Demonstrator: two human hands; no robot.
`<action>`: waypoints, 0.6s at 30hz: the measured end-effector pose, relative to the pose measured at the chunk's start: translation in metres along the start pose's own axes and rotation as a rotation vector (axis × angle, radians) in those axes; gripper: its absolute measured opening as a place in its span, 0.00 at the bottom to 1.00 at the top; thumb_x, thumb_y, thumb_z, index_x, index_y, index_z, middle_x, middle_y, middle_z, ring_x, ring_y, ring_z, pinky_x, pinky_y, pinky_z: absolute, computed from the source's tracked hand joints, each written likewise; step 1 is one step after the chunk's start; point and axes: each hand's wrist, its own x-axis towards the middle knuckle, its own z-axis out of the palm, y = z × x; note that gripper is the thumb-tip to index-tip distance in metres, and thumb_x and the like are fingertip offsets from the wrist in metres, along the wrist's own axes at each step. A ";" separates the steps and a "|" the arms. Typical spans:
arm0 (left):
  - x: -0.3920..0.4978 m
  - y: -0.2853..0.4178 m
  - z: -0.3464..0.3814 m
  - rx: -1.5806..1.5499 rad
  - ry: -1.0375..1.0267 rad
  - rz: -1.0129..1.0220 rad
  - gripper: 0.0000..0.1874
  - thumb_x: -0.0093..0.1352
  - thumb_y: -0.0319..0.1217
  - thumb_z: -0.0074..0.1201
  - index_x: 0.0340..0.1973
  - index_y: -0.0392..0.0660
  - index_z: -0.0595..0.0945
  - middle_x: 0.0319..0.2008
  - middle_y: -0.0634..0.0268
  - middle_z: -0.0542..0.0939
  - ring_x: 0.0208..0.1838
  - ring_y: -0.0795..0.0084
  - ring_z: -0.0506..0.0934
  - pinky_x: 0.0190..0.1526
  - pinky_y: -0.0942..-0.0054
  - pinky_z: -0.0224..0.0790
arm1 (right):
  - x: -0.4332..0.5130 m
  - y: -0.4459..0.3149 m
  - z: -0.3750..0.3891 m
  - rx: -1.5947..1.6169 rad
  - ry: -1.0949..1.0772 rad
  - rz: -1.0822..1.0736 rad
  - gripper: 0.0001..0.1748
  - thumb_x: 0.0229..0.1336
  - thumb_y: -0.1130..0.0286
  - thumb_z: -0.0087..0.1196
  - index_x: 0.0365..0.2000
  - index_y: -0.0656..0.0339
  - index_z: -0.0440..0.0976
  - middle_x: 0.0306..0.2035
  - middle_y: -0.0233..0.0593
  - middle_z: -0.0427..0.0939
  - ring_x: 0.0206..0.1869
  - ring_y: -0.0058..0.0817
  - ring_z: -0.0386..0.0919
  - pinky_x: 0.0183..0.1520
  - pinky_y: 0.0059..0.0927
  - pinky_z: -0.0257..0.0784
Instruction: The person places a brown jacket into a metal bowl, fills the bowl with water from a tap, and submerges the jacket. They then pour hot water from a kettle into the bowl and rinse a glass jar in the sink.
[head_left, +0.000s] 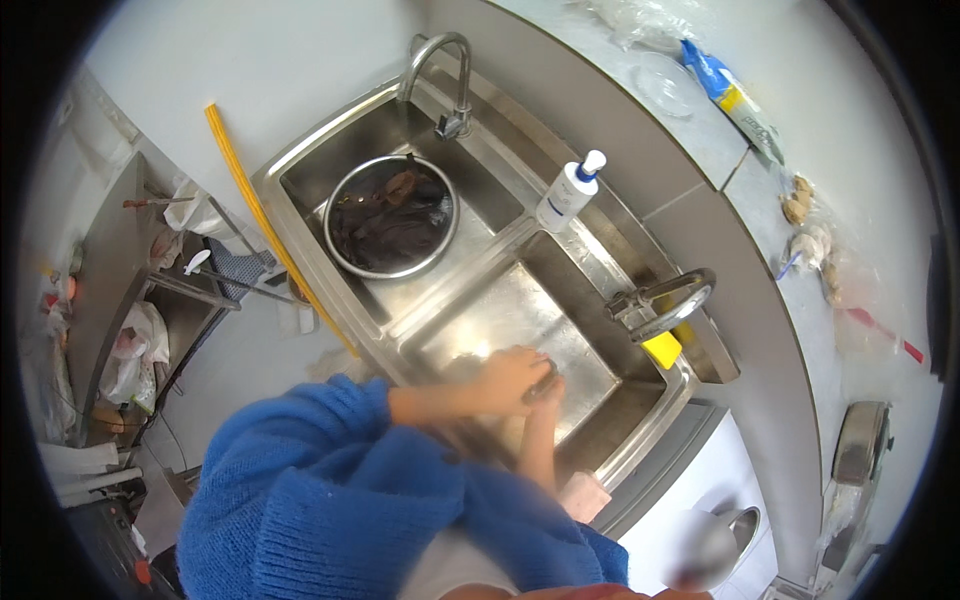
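Over the right-hand bowl of a stainless steel sink (502, 315), my left hand (506, 381) and my right hand (549, 397) are close together. Between them is a small dark item (541, 381); fingers cover much of it, and I cannot tell what it is. In the left bowl stands a round metal basin (339, 259) holding dark, wet material (386, 225) with a brown piece (401, 186) on top. A white pump bottle (564, 201) is upright on the sink's back ledge, beyond my hands.
Curved faucets (439, 45) (679, 300) rise behind both bowls. A yellow sponge or cloth (661, 349) lies by the right faucet. A pink block-like item (585, 495) sits at the front right corner. Ginger-like roots (799, 201) and packages (735, 101) line the upper ledge.
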 end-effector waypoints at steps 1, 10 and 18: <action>0.001 0.000 -0.001 -0.037 -0.146 -0.115 0.28 0.52 0.44 0.61 0.44 0.44 0.72 0.51 0.51 0.70 0.46 0.53 0.73 0.39 0.60 0.72 | 0.002 0.002 -0.005 0.014 -0.031 0.011 0.33 0.57 0.45 0.37 0.51 0.61 0.69 0.51 0.41 0.72 0.55 0.37 0.68 0.59 0.42 0.63; -0.008 0.002 -0.012 -0.082 -0.040 -0.077 0.30 0.53 0.44 0.61 0.51 0.50 0.73 0.36 0.50 0.72 0.41 0.52 0.73 0.36 0.57 0.69 | 0.025 0.022 -0.045 -0.101 -0.178 -0.108 0.34 0.49 0.43 0.51 0.48 0.59 0.71 0.48 0.40 0.74 0.53 0.36 0.70 0.58 0.42 0.65; -0.009 0.003 -0.018 -0.097 -0.072 -0.066 0.28 0.51 0.42 0.61 0.45 0.45 0.74 0.33 0.53 0.69 0.37 0.54 0.72 0.34 0.58 0.66 | 0.011 0.003 -0.004 0.269 -0.205 -0.117 0.30 0.52 0.51 0.53 0.49 0.61 0.68 0.48 0.41 0.72 0.51 0.36 0.70 0.53 0.39 0.69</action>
